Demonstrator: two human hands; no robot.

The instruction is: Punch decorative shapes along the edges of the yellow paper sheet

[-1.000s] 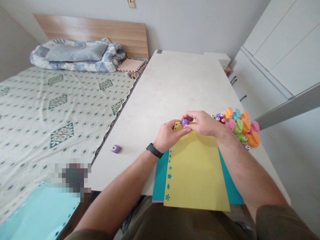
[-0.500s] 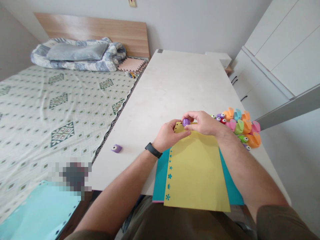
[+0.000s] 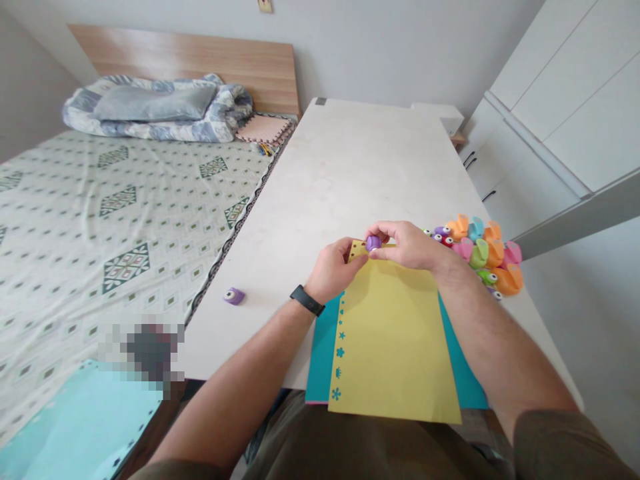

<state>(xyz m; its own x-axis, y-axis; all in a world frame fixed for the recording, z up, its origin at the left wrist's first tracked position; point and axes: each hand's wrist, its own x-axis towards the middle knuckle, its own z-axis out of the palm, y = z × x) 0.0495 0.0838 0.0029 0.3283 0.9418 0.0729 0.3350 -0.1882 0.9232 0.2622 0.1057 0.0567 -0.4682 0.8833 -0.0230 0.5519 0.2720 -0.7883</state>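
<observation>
My right hand (image 3: 407,245) pinches a small purple craft punch (image 3: 373,244) at the top edge of a yellow sheet of paper (image 3: 395,340). My left hand (image 3: 336,268) grips that sheet near its top left corner, thumb on top and fingers underneath. Punched shapes, among them flowers, a star and a crown, run down the sheet's left side, and small ones show at its top left corner. Beneath lies teal paper (image 3: 320,373). Whether the punch's jaw is pressed down is hidden by my fingers.
Several colourful craft punches (image 3: 493,253) cluster on the right of the white table (image 3: 370,160). Another purple punch (image 3: 233,296) sits at the left. Light blue punched paper (image 3: 85,420) lies at lower left, beside a blurred patch. A bed (image 3: 165,193) borders the table.
My left thumb has drawn back left, away from below the punch, and now lies nearer the sheet's top left corner. The right hand with the punch has barely moved.
</observation>
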